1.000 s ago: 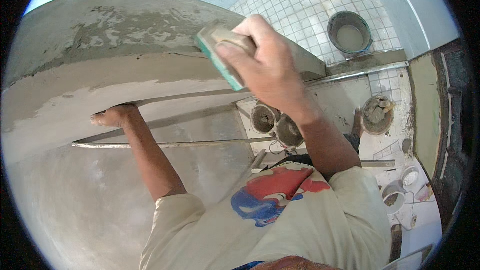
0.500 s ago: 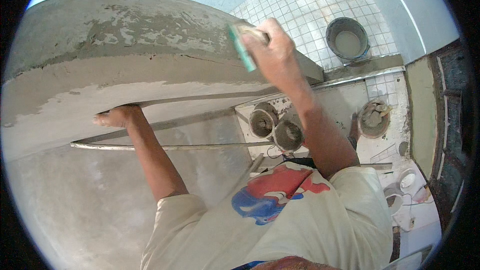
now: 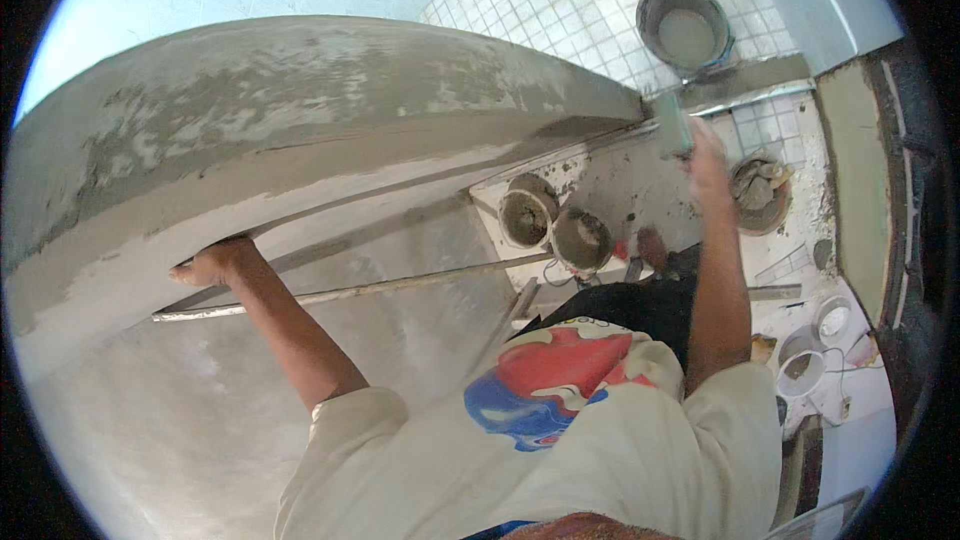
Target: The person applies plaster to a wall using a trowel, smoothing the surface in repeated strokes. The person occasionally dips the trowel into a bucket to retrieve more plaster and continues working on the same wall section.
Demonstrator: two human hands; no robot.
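Observation:
A half-smoothed plaster wall (image 3: 330, 90), damp and patchy on its upper face, runs from the left edge toward the tiles. Against its paler side rests my left hand (image 3: 215, 263), fingers stretched out to the left along the plaster and partly in shadow; it holds nothing that I can see. My right hand (image 3: 706, 145), smeared by motion, is closed on a green plastering float (image 3: 672, 126). The float is just off the wall's right end, beside the tiled ledge. A dark bucket with grey water (image 3: 686, 28) stands on the tiles beyond it.
Two mortar-caked buckets (image 3: 528, 212) stand below the wall. Another tub of mortar (image 3: 760, 192) is at the right, with a white pail (image 3: 801, 365) and cable nearer me. A long straight bar (image 3: 400, 283) crosses below my left hand.
My right hand has swung right and down with the float, leaving the wall face for its far right end. My left hand stays against the plaster while the view has shifted slightly.

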